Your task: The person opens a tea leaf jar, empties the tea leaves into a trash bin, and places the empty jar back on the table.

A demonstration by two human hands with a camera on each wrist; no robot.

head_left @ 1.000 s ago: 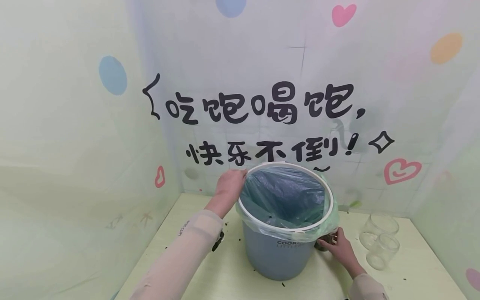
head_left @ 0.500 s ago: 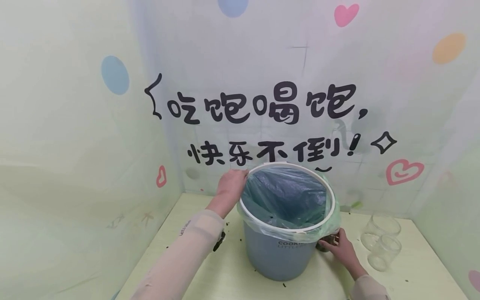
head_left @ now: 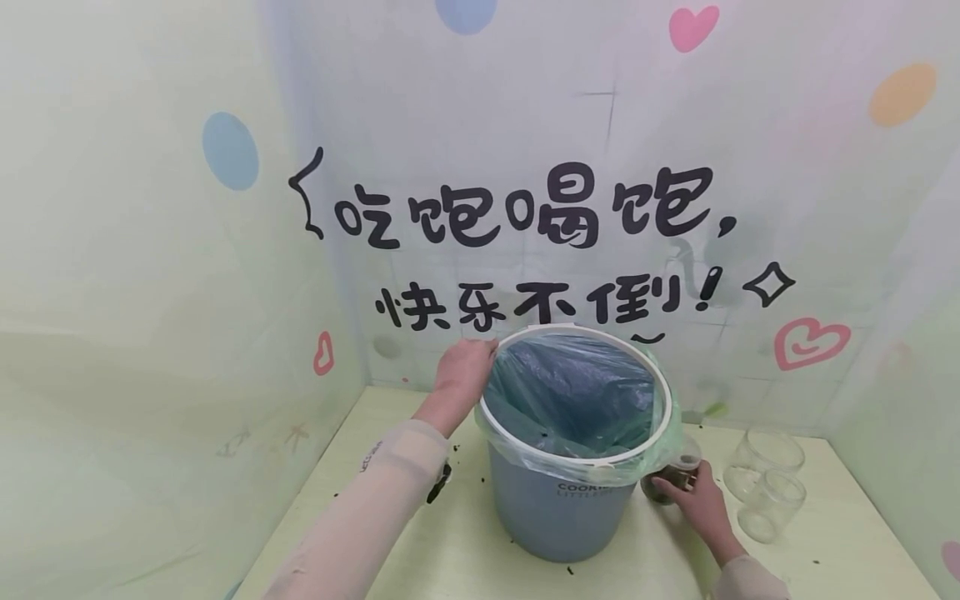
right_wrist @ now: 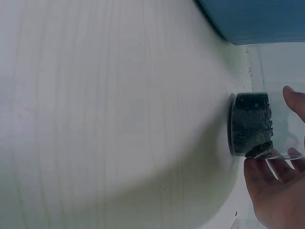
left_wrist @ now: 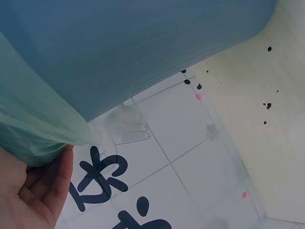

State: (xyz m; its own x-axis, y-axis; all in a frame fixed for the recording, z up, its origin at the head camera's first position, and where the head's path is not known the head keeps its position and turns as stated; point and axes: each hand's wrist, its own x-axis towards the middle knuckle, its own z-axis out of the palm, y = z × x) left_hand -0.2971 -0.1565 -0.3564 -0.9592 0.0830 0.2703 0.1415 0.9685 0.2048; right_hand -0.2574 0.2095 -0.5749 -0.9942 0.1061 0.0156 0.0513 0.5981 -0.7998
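Note:
A blue-grey trash bin (head_left: 558,521) with a white rim ring (head_left: 592,460) and a pale green bag (head_left: 570,392) lining it stands mid-table. My left hand (head_left: 465,371) grips the rim at its left side; in the left wrist view the fingers (left_wrist: 62,176) curl at the bag's folded edge. To the right of the bin, my right hand (head_left: 705,504) holds a clear glass (head_left: 669,483). Dark, crumbly-looking matter (right_wrist: 252,121) fills its lower part. Thumb and fingers lie on opposite sides of the glass, whose base is close over the table.
Two clear glass vessels, a wide one (head_left: 776,450) and a smaller one (head_left: 772,504), stand at the right. Dark specks (left_wrist: 268,106) are scattered on the table (head_left: 420,550). A printed curtain (head_left: 525,125) closes off the back, with others at both sides.
My right hand and the glass have shifted a little right, out from beside the bag's edge, so more of the glass shows. The left hand stays at the rim.

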